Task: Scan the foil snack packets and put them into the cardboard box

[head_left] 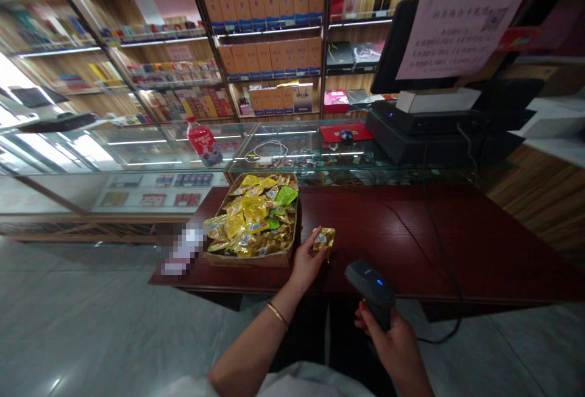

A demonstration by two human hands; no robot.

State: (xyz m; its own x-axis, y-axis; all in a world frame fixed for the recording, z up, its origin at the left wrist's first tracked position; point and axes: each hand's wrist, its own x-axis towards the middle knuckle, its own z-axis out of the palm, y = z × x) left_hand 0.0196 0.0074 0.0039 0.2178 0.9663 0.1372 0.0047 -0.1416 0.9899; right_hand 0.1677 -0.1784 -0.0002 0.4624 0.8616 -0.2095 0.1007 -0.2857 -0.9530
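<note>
My left hand (307, 264) grips a small gold snack packet (324, 238) just above the dark red table, right of a cardboard box (249, 260). Heaped in that box are several gold and yellow packets (247, 217), with a few green ones (286, 196) among them. In my right hand (392, 339) is a black barcode scanner (371, 284), held by its handle in front of the table's near edge. A blue light glows on its top, and its head points toward the packet. The fingers around the handle are partly hidden.
The dark red table (365, 220) abuts a glass display counter (292, 135). A red-labelled bottle (204, 142), a white cable (265, 159) and a mouse (346, 135) rest on the glass. A monitor (395, 49) stands at the right. A black cord (441, 232) crosses the table.
</note>
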